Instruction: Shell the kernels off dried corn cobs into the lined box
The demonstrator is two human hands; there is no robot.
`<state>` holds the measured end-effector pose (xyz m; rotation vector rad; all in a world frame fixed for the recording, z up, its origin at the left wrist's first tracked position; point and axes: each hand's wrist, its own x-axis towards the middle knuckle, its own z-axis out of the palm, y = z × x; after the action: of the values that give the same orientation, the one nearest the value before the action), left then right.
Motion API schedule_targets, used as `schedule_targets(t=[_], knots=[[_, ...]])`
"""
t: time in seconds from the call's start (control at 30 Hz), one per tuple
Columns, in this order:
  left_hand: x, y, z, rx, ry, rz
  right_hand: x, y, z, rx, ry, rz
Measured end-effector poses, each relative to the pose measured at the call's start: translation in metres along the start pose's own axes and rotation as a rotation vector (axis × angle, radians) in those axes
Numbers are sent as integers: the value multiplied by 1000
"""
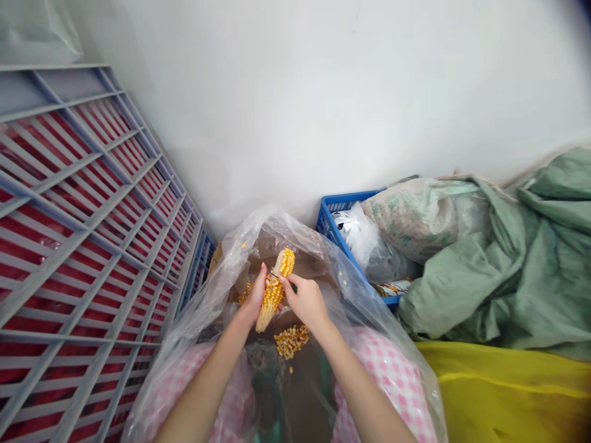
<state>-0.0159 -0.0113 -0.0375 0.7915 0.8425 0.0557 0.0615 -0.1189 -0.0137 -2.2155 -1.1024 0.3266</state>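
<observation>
A yellow corn cob (271, 299), partly stripped of kernels along its upper left side, is held at a tilt over an opened clear plastic bag (207, 307). My left hand (257, 294) is wrapped round the cob from the left. From the right, my right hand (305, 296) is closed with its thumb and fingertips pressed on the cob's kernels; a small dark thing shows by the fingers, too little to name. Loose corn kernels (292, 341) lie in a heap in the bag below the cob, and more sit behind my left hand.
At left stands a tall grey-purple plastic crate (111, 246) with red material behind its slats. A blue basket (330, 215) with plastic bags is by the white wall (323, 104). Green cloth (489, 289) and a yellow sack (503, 387) lie at right.
</observation>
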Motion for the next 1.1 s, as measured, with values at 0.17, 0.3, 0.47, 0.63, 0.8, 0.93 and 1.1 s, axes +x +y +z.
schedule_targets(t=[0.17, 0.3, 0.47, 0.63, 0.8, 0.93, 1.1], knots=[[-3, 8, -4, 24, 43, 96, 2, 10, -17, -67, 76, 78], [-5, 15, -6, 28, 35, 113, 5, 14, -23, -127, 44, 77], [-4, 12, -3, 103, 52, 69, 4, 7, -16, -241, 5, 46], [-3, 9, 0, 115, 112, 29, 4, 2, -16, -354, -34, 49], [-3, 10, 1, 90, 55, 56, 4, 5, -22, -347, -22, 40], [-2, 10, 0, 73, 34, 39, 3, 6, -23, -359, -24, 43], [-2, 6, 1, 229, 117, 66, 2, 4, -17, -409, -51, 10]])
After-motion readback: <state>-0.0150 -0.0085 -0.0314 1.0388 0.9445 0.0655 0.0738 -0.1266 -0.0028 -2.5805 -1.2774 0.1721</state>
